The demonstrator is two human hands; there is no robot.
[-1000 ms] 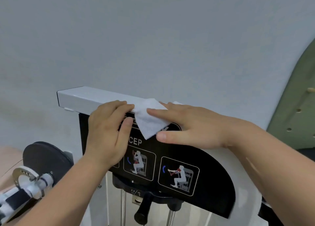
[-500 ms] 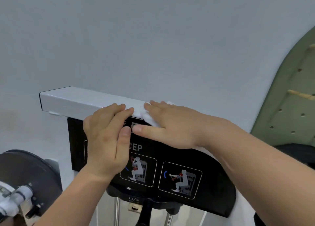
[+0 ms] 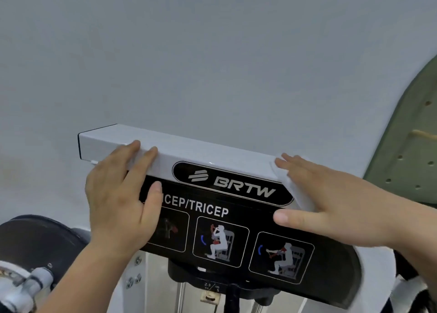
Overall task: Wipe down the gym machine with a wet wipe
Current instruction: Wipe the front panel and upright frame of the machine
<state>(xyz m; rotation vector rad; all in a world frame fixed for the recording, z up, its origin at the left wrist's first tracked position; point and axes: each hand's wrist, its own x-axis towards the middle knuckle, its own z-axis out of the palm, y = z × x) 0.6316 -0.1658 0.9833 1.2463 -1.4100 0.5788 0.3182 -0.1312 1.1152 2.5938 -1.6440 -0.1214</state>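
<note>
Background: plain grey wall [image 3: 212,52] close behind; green pegboard [image 3: 411,152] at the far right.
Machine: gym machine [image 3: 340,289], white top beam [image 3: 220,158], BRTW logo plate [image 3: 236,185] on the beam front, black BICEP/TRICEP panel [image 3: 248,220] below.
Wet wipe [image 3: 293,192]: white, pinned under the right hand at the beam's right part, lower edge hanging over the right end of the logo plate.
Right hand [image 3: 331,201]: fingers straight and spread, pressing the wipe onto the beam; thumb lies out on the black panel. Nothing clenched.
Left hand [image 3: 118,194]: fingers released, laid over the beam's top edge near its left end, thumb on the panel. Bracing, holds nothing.
Step (judged): wiping along the beam's front and top.
Do it well: keep the palm flat so the wipe stays spread; drag it in one long pass; fold it over the top corner to catch both faces; shift the left hand aside so its patch gets wiped too.
Edges: square left end cap sits just past the left fingers; the wipe could slip off there.
Room: free run between the hands across the logo plate; wall near behind the beam; black round pad [image 3: 40,239] lower left, well apart.
</note>
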